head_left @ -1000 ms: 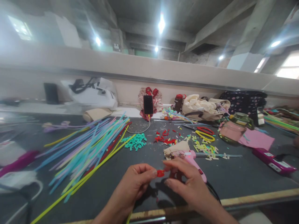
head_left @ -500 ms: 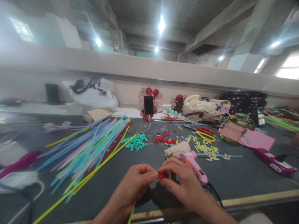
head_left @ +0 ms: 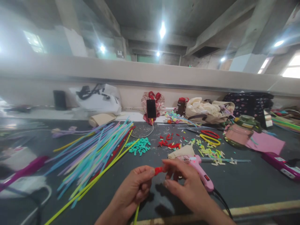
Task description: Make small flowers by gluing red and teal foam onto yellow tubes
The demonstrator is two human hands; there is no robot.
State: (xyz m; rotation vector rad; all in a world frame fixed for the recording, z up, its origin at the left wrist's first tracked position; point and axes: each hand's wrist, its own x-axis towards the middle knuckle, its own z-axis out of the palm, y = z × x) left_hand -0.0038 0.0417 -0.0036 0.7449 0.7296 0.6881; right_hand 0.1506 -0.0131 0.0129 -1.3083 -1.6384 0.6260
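My left hand [head_left: 131, 190] is closed, pinching a small red pipe cleaner piece [head_left: 158, 170] between thumb and forefinger. A yellow-green pipe cleaner stem [head_left: 136, 215] comes out below that hand; its upper part is hidden by the palm. My right hand [head_left: 187, 187] has its thumb and fingers apart, with the index fingertip at the right end of the red piece. I cannot tell whether that fingertip touches it. Just behind the right hand lies a pink hot glue gun [head_left: 203, 175], its nozzle end by a beige cloth [head_left: 181, 152].
Long coloured pipe cleaners [head_left: 98, 156] lie to the left. Cut teal pieces [head_left: 138, 146], red pieces [head_left: 168, 143] and yellow pieces [head_left: 207, 150] are heaped ahead. Scissors [head_left: 210, 137], a phone [head_left: 151, 108], a glass jar [head_left: 239, 131] and a purple device [head_left: 280, 164] stand or lie farther off.
My right thumb and fingers have spread away from the red piece, which now shows more. My left hand still pinches it. The view has shifted slightly.
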